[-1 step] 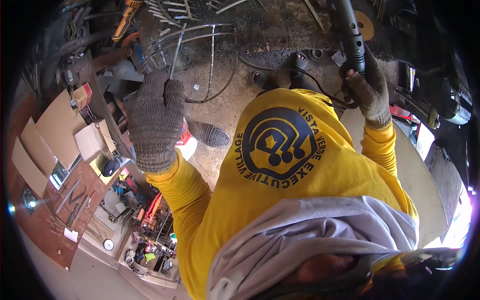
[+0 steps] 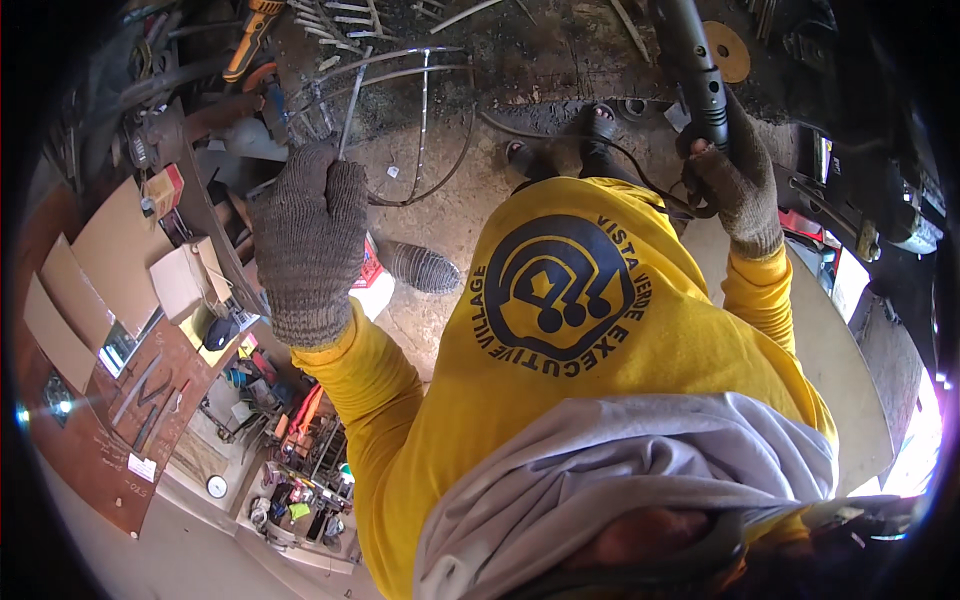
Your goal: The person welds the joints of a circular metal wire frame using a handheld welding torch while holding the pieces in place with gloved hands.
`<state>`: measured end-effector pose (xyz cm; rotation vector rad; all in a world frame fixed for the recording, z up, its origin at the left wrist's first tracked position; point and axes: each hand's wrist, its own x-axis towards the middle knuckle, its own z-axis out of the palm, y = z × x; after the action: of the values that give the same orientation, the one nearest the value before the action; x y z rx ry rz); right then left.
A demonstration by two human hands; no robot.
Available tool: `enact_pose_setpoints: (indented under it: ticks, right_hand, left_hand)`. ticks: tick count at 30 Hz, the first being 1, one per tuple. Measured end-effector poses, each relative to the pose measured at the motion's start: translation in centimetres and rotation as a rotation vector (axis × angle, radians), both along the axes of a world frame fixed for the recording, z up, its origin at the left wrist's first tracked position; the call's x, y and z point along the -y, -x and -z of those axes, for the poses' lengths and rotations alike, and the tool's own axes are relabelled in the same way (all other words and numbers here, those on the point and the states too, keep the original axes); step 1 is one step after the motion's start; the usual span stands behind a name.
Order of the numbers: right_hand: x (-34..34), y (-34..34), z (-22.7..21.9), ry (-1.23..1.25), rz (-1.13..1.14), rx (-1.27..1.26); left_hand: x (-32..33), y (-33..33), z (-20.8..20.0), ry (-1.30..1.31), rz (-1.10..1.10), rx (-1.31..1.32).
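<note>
My left hand (image 2: 312,245), in a grey-brown knit glove, is closed at its fingertips around a thin metal rod (image 2: 354,100) that points away from me. Beyond that hand lie curved metal rods (image 2: 415,70) and a straight shiny rod (image 2: 424,115) on the dark work surface. My right hand (image 2: 738,190), gloved too, is wrapped around the rear of a dark cylindrical power tool (image 2: 695,70). The tool's front end runs out of view at the top. A black cord (image 2: 640,170) runs near the right hand.
A tan disc (image 2: 727,52) lies beside the tool. Short metal rods (image 2: 345,22) and a yellow-and-black tool (image 2: 252,40) are at the far left. Cardboard sheets (image 2: 115,250) and boxes stand left. A red-and-white container (image 2: 372,285) sits below my left hand; my sandalled foot (image 2: 600,125) shows ahead.
</note>
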<state>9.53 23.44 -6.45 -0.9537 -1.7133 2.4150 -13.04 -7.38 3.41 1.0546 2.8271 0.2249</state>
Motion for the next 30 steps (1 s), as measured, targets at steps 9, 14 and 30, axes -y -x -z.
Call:
enact_pose_setpoints:
  ticks: [9,14,30]
  right_hand:
    - [-0.6,1.5,0.3,-0.113,-0.119,0.083]
    - [-0.3,2.2,0.2,-0.127,-0.147,0.128]
    - [0.1,2.4,1.4,-0.144,-0.156,0.115]
  left_hand:
    - [-0.2,-0.2,-0.2,-0.001,-0.099,0.115]
    - [0.2,0.0,0.0,0.01,-0.091,0.12]
    - [-0.2,0.0,-0.2,0.011,-0.074,0.122]
